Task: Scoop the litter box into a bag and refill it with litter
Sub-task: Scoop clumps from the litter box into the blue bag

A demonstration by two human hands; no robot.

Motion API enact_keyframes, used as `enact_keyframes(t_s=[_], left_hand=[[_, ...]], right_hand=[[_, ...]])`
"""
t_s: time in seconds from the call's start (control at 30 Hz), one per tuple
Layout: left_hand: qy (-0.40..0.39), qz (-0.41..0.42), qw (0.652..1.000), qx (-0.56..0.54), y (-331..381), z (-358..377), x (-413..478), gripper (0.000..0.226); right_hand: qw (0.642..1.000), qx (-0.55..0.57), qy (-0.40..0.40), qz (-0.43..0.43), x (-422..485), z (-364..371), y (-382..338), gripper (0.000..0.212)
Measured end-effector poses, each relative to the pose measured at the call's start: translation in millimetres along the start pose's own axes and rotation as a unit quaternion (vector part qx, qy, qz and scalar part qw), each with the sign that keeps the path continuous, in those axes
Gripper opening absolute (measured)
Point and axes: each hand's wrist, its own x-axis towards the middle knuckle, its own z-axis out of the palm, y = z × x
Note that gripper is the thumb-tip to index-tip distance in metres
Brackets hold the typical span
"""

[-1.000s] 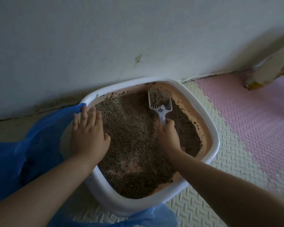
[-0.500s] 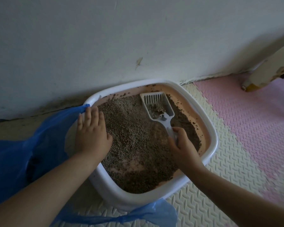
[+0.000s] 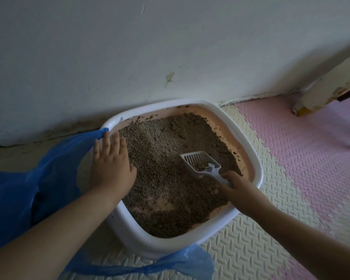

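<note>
A white litter box [image 3: 257, 158] with a pinkish inside stands against the wall, holding brown-grey litter [image 3: 162, 150]. My right hand [image 3: 237, 186] grips the handle of a white slotted scoop [image 3: 200, 161], which is lifted over the right side of the litter with a small clump in it. My left hand [image 3: 110, 162] lies flat with straight fingers on the box's left rim, where the edge of a blue plastic bag [image 3: 38, 178] is draped. The bag spreads out to the left and under the box's front.
The white wall [image 3: 170, 47] rises right behind the box. The floor is foam mat, cream [image 3: 251, 249] near the box and pink [image 3: 311, 148] to the right. A pale chipped furniture leg [image 3: 321, 91] stands at the far right.
My right hand has drawn the scoop out of the litter at the back and pulled it nearer and to the right, lifted with a small clump. My left hand stays on the rim.
</note>
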Motion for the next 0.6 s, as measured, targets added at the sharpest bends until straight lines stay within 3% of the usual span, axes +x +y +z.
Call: enact_keyframes(t_s=[0.23,0.37,0.6], left_hand=[[-0.006,-0.005,1.000,0.006,1,-1,1,0.074],[0.000,-0.007,1.000,-0.002,0,1,2,0.073],[0.014,-0.008,1.000,-0.020,1,1,4,0.071]], right_hand=[[0.999,-0.025,-0.042,0.004,45,0,-13,0.029],[0.999,-0.034,-0.013,-0.011,77,5,-29,0.027],[0.998,0.052,0.043,-0.010,126,20,-60,0.037]])
